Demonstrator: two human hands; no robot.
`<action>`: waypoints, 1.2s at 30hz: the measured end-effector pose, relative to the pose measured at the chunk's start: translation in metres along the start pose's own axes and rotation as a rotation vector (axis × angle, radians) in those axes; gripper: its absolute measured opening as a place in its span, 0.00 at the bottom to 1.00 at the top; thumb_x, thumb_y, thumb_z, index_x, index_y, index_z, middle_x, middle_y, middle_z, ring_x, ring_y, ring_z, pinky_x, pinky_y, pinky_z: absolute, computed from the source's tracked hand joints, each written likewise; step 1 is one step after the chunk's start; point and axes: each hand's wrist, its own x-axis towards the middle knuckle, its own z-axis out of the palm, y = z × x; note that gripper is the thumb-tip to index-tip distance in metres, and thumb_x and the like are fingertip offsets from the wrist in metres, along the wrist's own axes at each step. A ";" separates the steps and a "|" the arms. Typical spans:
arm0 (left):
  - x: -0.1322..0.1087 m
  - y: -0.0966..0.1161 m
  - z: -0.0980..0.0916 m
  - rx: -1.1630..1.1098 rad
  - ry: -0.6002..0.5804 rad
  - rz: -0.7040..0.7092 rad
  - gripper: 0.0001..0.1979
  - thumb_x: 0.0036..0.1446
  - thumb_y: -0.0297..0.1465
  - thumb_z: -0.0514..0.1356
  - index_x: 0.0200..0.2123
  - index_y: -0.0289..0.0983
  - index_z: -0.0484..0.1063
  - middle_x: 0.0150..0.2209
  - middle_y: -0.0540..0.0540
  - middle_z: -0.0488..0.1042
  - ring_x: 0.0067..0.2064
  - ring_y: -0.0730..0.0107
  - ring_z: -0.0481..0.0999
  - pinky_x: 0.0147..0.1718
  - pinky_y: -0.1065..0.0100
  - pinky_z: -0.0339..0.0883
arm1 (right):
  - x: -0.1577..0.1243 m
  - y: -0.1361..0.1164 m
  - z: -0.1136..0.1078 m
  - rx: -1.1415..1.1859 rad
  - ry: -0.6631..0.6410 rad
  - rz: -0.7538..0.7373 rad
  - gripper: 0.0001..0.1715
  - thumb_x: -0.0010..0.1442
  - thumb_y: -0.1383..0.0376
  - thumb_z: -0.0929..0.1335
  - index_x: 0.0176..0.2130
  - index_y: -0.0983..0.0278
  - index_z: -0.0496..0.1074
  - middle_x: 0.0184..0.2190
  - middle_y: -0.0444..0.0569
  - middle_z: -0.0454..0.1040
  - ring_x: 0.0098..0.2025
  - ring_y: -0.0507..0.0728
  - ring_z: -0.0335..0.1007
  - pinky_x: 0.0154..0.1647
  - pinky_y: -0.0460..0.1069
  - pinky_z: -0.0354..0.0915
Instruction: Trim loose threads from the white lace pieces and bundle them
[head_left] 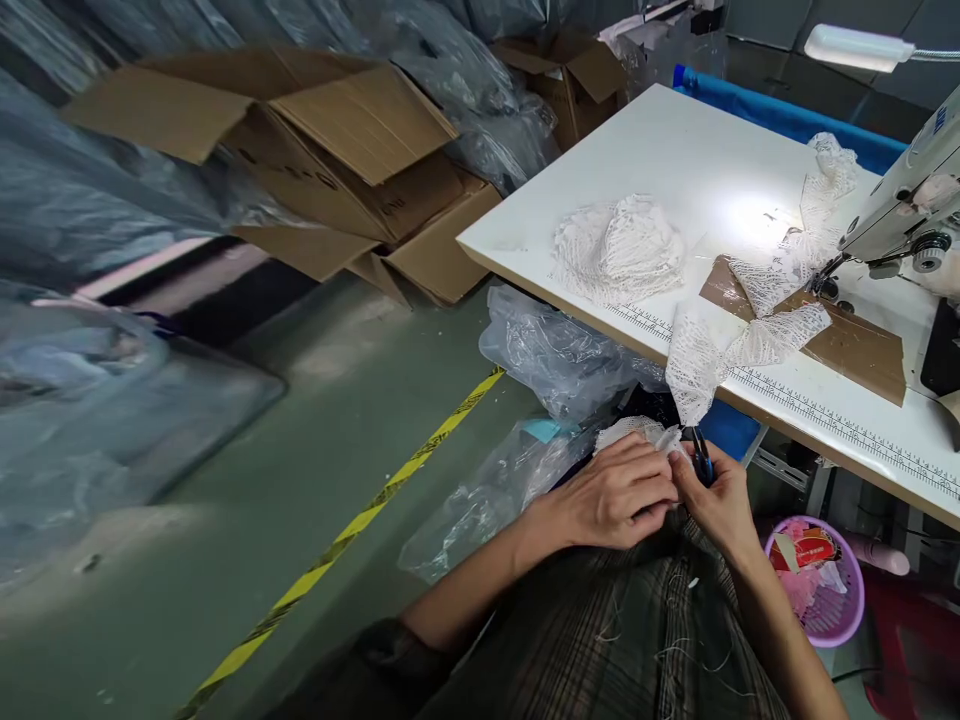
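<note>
My left hand (619,490) is closed on the edge of a piece of white lace (630,428) above my lap. Close against it, my right hand (720,495) grips small dark thread snips (702,458), blades pointing up toward the lace. A chain of gathered white lace pieces (694,365) runs from my hands over the table edge and up to the sewing machine (900,190). Fingers hide part of the lace between the two hands. On the white table (600,150) lies a loose pile of white lace (626,245).
A brown board (855,350) lies beneath the lace by the machine. Below the table on the right stands a purple basket (844,610) with scraps. Clear plastic bags (555,345) hang near the table's left edge. Open cardboard boxes (337,150) and yellow floor tape (360,530) are to the left.
</note>
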 end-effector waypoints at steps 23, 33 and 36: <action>0.021 -0.037 0.010 -0.937 -0.049 -0.732 0.15 0.54 0.41 0.66 0.34 0.33 0.81 0.35 0.42 0.81 0.37 0.67 0.77 0.38 0.69 0.68 | 0.021 0.010 -0.027 -0.300 -0.147 -0.207 0.31 0.68 0.45 0.57 0.25 0.62 0.64 0.20 0.41 0.63 0.23 0.51 0.57 0.25 0.47 0.53; 0.023 -0.036 0.007 -0.923 -0.075 -0.800 0.19 0.52 0.45 0.65 0.31 0.32 0.79 0.30 0.45 0.77 0.33 0.70 0.73 0.33 0.71 0.64 | 0.019 0.008 -0.026 -0.360 -0.120 -0.264 0.27 0.69 0.48 0.57 0.25 0.60 0.63 0.19 0.41 0.63 0.23 0.51 0.59 0.25 0.46 0.54; 0.023 -0.037 0.007 -0.890 -0.097 -0.812 0.20 0.50 0.46 0.66 0.28 0.32 0.78 0.25 0.48 0.74 0.28 0.74 0.68 0.29 0.72 0.60 | 0.018 0.007 -0.022 -0.397 -0.110 -0.301 0.26 0.68 0.49 0.58 0.24 0.60 0.63 0.18 0.40 0.62 0.21 0.51 0.55 0.23 0.46 0.51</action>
